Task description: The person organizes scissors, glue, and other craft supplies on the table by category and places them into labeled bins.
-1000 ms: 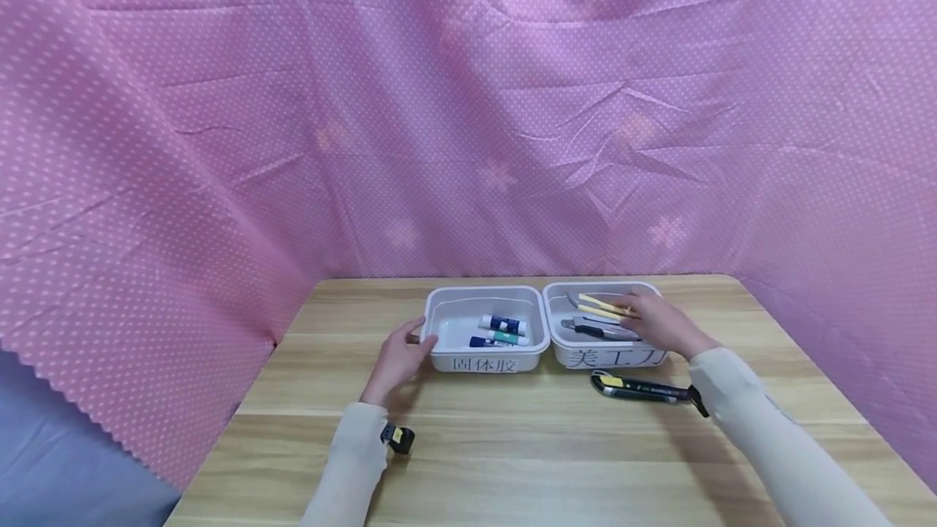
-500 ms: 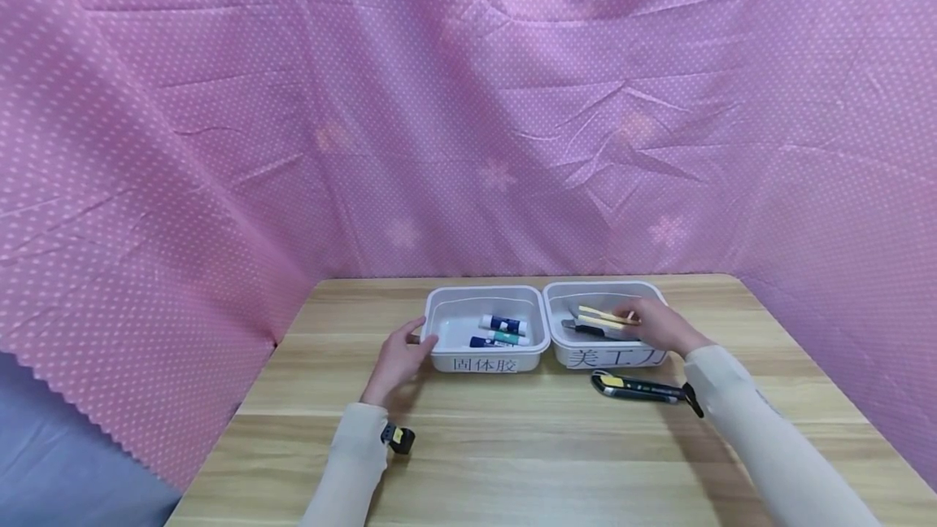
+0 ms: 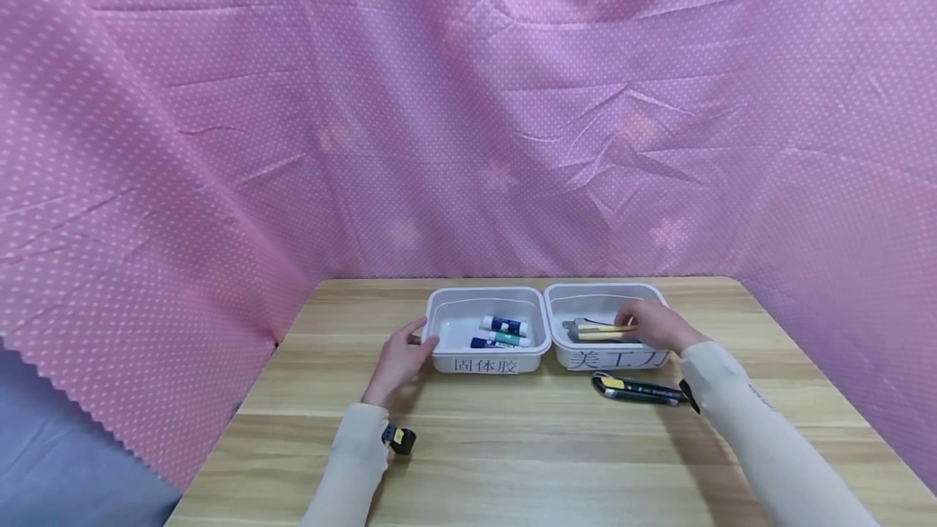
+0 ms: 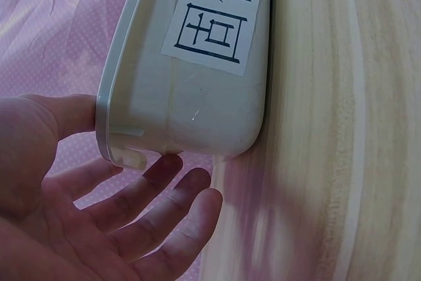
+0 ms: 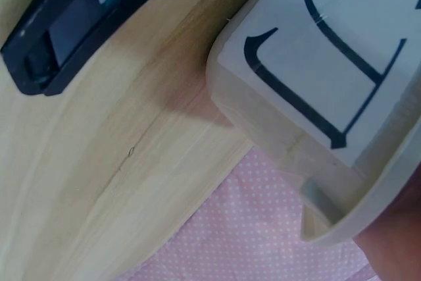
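Note:
My left hand (image 3: 398,358) grips the front left corner of a white plastic box (image 3: 485,363). In the left wrist view its thumb crosses the rim and its fingers lie against the outer end wall. Several glue sticks (image 3: 507,326) lie inside that box. At the right, my right hand (image 3: 654,326) reaches into a second white plastic box (image 3: 615,359) and holds a yellow utility knife (image 3: 602,335) low over other knives. The box wall hides most of this hand in the right wrist view.
On the wooden table (image 3: 505,454), a black and yellow utility knife (image 3: 637,390) lies in front of the right box, below the right forearm. Both boxes stand side by side and bear paper labels. A pink dotted cloth (image 3: 468,145) hangs behind the table.
My right hand has lowered the yellow utility knife deeper into the right box and toward its front. My left hand stays at the left box's corner.

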A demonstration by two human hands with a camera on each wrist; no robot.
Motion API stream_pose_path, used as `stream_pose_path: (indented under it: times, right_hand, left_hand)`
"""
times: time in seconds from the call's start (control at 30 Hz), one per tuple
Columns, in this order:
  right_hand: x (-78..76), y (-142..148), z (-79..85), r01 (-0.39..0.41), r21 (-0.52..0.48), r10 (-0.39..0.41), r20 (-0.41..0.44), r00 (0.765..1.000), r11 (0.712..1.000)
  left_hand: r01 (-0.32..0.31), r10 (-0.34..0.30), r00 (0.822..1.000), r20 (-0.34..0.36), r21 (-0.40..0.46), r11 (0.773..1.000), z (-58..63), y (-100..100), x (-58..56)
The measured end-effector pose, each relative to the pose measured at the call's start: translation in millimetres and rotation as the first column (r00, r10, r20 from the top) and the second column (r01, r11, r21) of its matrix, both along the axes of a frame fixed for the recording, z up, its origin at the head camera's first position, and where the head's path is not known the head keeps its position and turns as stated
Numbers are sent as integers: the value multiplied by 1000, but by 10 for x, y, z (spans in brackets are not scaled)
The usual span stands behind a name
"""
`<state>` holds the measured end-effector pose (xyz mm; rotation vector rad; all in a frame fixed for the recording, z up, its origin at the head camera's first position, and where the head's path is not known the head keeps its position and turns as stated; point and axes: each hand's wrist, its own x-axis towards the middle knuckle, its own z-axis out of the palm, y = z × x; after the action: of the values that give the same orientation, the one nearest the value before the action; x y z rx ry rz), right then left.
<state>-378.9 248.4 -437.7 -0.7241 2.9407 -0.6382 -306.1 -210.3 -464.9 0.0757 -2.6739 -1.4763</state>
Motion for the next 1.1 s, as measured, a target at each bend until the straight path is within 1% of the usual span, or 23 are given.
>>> stream_pose_path:
  times: [0.1,0.3,0.47,0.67,0.9,1.1]
  right_hand:
    - [-4,-4,-9,13,5,-13,4,1000,1000]
    - [4,-13,-11,35,8,-35,19,999,999]
    - [12,-16,1,32,13,-32,8,999,999]
    - [11,-11,8,17,5,-17,-2,1000,1000]
    - [-20,2,-21,-5,9,5,-24,1000,1000]
    - [1,0,-8,-12,9,12,-33,999,1000]
  left_hand:
    - [0,0,1000,7,9,1000,-4,3,2]
    - [3,-3,1000,5,0,1000,0,10,8]
    - [3,-3,1000,-6,6,1000,17,21,5]
    - [5,-5,1000,-1,10,1000,30,28,8]
    - [8,-8,1000,11,19,1000,22,23,11]
    - [5,-5,1000,4,12,1000,10,14,9]
